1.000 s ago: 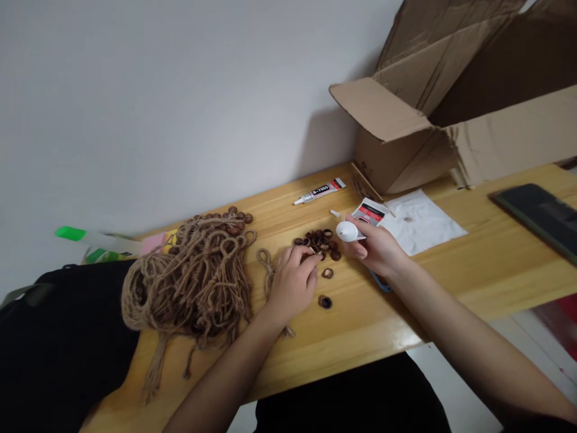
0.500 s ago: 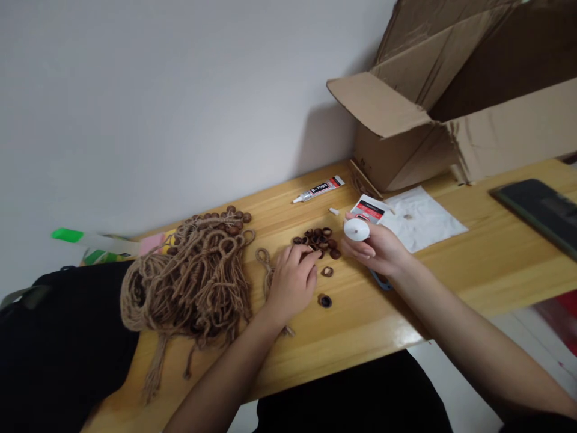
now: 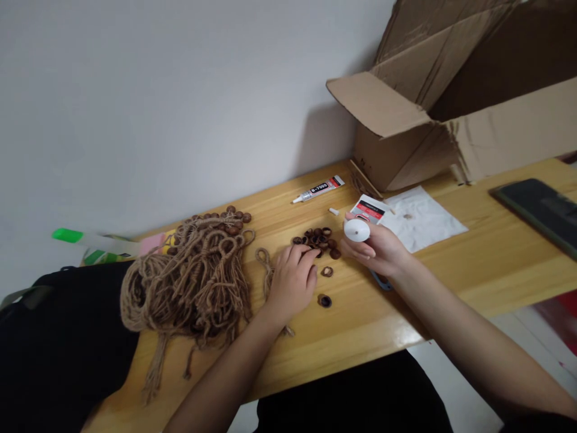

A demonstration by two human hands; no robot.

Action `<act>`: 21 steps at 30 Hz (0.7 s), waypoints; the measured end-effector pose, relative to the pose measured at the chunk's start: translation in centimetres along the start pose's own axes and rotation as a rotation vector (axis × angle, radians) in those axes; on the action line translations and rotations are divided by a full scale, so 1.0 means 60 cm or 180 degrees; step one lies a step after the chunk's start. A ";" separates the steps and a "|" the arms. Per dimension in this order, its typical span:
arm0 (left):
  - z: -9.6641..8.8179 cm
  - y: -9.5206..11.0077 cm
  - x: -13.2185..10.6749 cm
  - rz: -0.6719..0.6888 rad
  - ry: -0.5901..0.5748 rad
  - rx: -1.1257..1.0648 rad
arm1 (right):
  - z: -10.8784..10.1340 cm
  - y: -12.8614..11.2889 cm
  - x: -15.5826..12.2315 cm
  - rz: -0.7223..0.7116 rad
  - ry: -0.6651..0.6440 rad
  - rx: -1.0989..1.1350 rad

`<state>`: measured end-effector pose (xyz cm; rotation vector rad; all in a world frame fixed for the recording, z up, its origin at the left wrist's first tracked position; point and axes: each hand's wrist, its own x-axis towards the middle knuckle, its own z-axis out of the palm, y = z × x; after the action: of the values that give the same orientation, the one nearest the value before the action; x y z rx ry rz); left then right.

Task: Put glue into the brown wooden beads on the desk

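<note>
The right hand (image 3: pixel 384 248) grips a tube (image 3: pixel 357 230) beside brown shells (image 3: pixel 325 233); whether the left hand (image 3: pixel 294 281) holds any is unclear. A rope heap (image 3: pixel 202 279) lies left, a cardboard box (image 3: pixel 392 153) behind; the left hand is palm-down.

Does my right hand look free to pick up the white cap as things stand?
Probably not without putting down the tube that the right hand holds; otherwise nothing seems to stand between it and the cap.
</note>
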<state>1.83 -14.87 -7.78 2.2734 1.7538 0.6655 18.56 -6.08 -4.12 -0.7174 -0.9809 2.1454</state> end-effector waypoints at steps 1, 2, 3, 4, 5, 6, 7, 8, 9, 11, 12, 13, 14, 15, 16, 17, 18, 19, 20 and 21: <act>0.000 0.000 0.000 0.0002 -0.0004 0.0003 | 0.000 0.000 0.000 0.0015 -0.0022 0.0048; -0.001 0.000 0.000 0.0000 -0.0014 0.0006 | -0.001 0.000 0.001 0.0030 -0.0059 0.0076; -0.001 0.000 0.000 -0.0005 -0.0025 0.0009 | -0.001 0.000 0.001 0.0043 -0.0114 0.0082; -0.002 0.000 0.001 -0.0010 -0.0031 0.0013 | -0.001 0.000 0.001 0.0047 -0.0169 0.0085; -0.002 0.000 0.001 -0.0012 -0.0038 0.0015 | -0.001 0.001 0.002 0.0048 -0.0212 0.0096; -0.002 0.000 0.001 -0.0013 -0.0042 0.0015 | -0.001 0.001 0.002 0.0040 -0.0238 0.0116; -0.002 0.000 0.001 -0.0012 -0.0041 0.0016 | -0.001 0.001 0.002 0.0032 -0.0253 0.0139; -0.002 0.000 0.001 -0.0011 -0.0039 0.0018 | -0.001 0.001 0.002 0.0030 -0.0257 0.0165; -0.001 0.000 0.001 -0.0012 -0.0038 0.0018 | -0.002 0.000 0.001 0.0029 -0.0254 0.0194; -0.001 0.001 0.001 -0.0028 -0.0041 0.0021 | -0.002 0.000 0.001 0.0047 -0.0258 0.0233; -0.001 0.001 0.002 -0.0039 -0.0041 0.0025 | -0.003 0.000 0.000 0.0055 -0.0257 0.0247; -0.001 0.002 0.002 -0.0047 -0.0041 0.0030 | -0.003 0.000 0.000 0.0066 -0.0251 0.0253; -0.001 0.002 0.002 -0.0054 -0.0043 0.0036 | -0.003 0.000 -0.001 0.0072 -0.0243 0.0249; -0.001 0.002 0.002 -0.0056 -0.0047 0.0044 | -0.003 0.000 -0.001 0.0074 -0.0238 0.0233; -0.001 0.002 0.002 -0.0055 -0.0051 0.0051 | -0.003 0.000 -0.001 0.0069 -0.0234 0.0211; -0.001 0.002 0.001 -0.0054 -0.0054 0.0056 | -0.003 0.000 -0.001 0.0067 -0.0238 0.0181; 0.000 0.001 0.001 -0.0052 -0.0053 0.0062 | -0.002 0.001 -0.001 0.0063 -0.0240 0.0154; 0.000 0.001 0.000 -0.0046 -0.0052 0.0070 | -0.002 0.001 -0.001 0.0055 -0.0239 0.0134; 0.000 0.001 -0.001 -0.0042 -0.0048 0.0077 | -0.002 0.001 0.000 0.0049 -0.0242 0.0112; 0.000 0.000 -0.002 -0.0039 -0.0041 0.0083 | -0.002 0.001 0.000 0.0046 -0.0248 0.0087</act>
<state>1.83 -14.95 -7.82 2.2769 1.7792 0.6279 18.63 -6.08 -4.20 -0.6338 -0.9875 2.2096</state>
